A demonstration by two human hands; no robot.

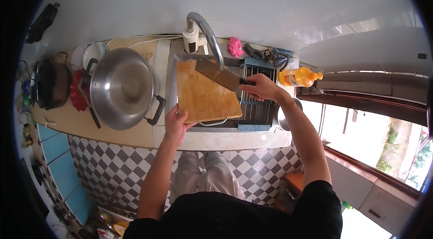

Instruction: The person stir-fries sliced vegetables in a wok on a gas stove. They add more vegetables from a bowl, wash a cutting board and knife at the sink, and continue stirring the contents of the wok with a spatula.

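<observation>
My left hand grips a wooden cutting board by its near left corner, holding it over the sink. A metal handle shows at the board's near edge. In my right hand is a cleaver, held by its dark handle. Its broad blade lies across the board's far right part, under the faucet spout; whether blade and board touch I cannot tell. No running water can be made out.
A blue-ended dish rack spans the sink's right side. Beyond it stands a yellow detergent bottle. A large steel wok occupies the counter on the left, near a red dish and a dark pot. A pink cloth sits behind the sink.
</observation>
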